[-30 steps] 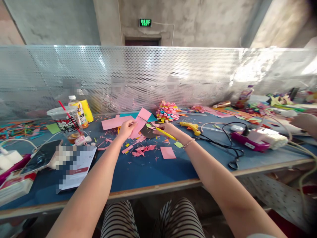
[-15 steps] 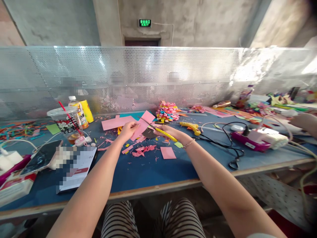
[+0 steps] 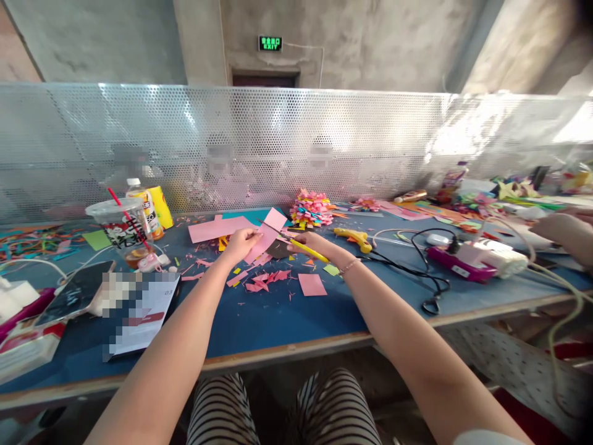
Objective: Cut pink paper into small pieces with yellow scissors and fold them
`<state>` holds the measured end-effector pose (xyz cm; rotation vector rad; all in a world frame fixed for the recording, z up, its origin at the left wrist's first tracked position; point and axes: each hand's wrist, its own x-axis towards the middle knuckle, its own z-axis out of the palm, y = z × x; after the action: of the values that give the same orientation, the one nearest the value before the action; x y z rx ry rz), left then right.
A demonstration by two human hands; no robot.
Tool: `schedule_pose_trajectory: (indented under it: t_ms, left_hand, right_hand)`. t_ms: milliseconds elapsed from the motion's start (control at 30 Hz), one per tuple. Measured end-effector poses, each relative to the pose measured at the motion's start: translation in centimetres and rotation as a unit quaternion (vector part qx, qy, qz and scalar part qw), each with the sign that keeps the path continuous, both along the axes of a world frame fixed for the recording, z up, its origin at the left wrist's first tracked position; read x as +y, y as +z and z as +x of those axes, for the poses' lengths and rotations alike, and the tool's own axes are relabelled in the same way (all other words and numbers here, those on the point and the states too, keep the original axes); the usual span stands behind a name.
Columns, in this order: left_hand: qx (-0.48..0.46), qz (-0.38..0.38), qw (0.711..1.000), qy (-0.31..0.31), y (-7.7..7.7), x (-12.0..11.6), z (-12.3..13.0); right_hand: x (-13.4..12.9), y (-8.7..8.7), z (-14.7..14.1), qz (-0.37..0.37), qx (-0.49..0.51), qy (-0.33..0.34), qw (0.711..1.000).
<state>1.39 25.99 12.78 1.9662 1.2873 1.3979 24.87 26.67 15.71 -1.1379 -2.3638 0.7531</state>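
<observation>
My left hand pinches a strip of pink paper over the middle of the blue table. My right hand grips yellow-handled scissors, their dark blades pointing left against the pink strip. Whether the blades are cutting into it I cannot tell. Below the hands lie pink paper scraps and a square pink piece. Behind the left hand rests a larger pink sheet. Just beyond the right hand stands a layered paper ball in pink, yellow and blue.
A yellow glue gun and a purple power strip with cables are on the right. To the left stand a plastic cup with a red straw, a bottle and a phone. Another person's hand shows at far right.
The view has shifted slightly. Both hands keep almost the same place, with the pink strip and scissors still held; the scissor handles look a little closer together.
</observation>
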Motion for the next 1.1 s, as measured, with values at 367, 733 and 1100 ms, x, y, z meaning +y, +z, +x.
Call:
schedule_pose_trajectory:
  t_ms: [367, 733, 1100]
  left_hand:
    - [0.036, -0.019, 0.999, 0.006, 0.8, -1.2, 0.7]
    - [0.032, -0.023, 0.999, -0.002, 0.7, -1.0, 0.7]
    - [0.061, -0.018, 0.997, -0.044, -0.2, -1.1, 2.0]
  right_hand:
    - [-0.3, 0.3, -0.4, 0.004, 0.002, 0.070, 0.998]
    - [0.6, 0.1, -0.5, 0.090, -0.041, -0.039, 0.994]
    - [0.0, -0.5, -1.8, -0.077, 0.223, -0.049, 0.970]
